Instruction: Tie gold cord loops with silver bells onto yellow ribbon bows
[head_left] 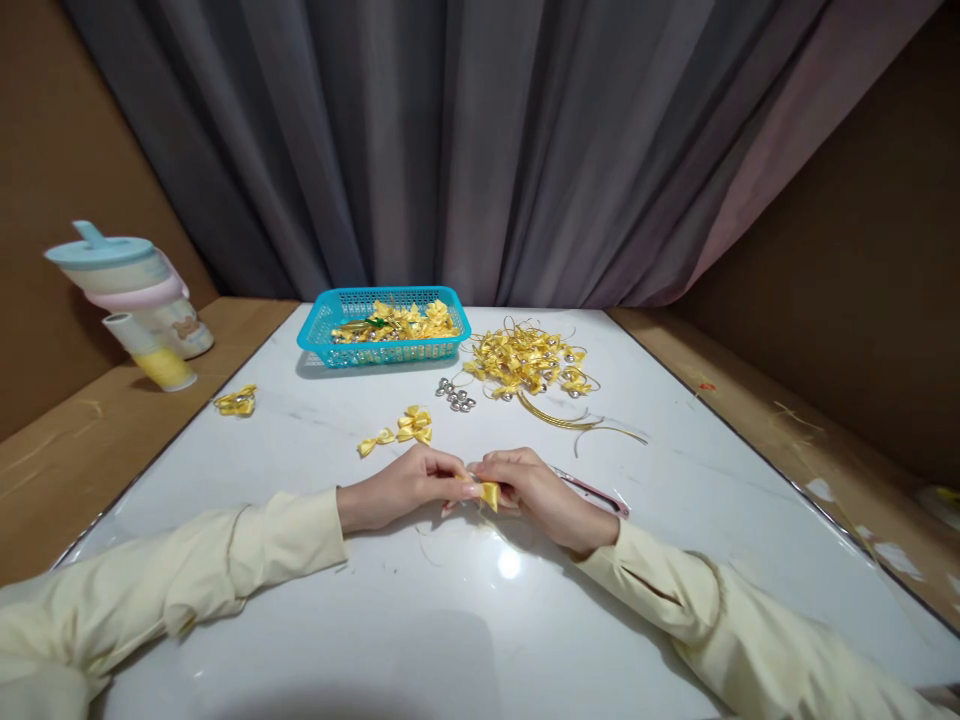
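Observation:
Both of my hands meet over the white table, pinching one small yellow satin bow [490, 495] between them. My left hand [416, 488] is closed, its thumb pressed on the bow's left side. Closed on the right side of the same bow is my right hand [536, 497]. Fingers hide much of the bow, and a thin cord end shows just below it. Under my right hand lies a slim tool [592, 490], partly covered; I cannot tell its kind. Loose yellow bows [414, 424] lie just beyond my left hand.
A blue plastic basket [386, 355] holds yellow bows and metal bells. Right of it sits a pile of bows with cords [525, 358]. Nearby are silver bells [456, 396] and gold cords [559, 415]. At left stand a tumbler [142, 290] and a thread spool [154, 352].

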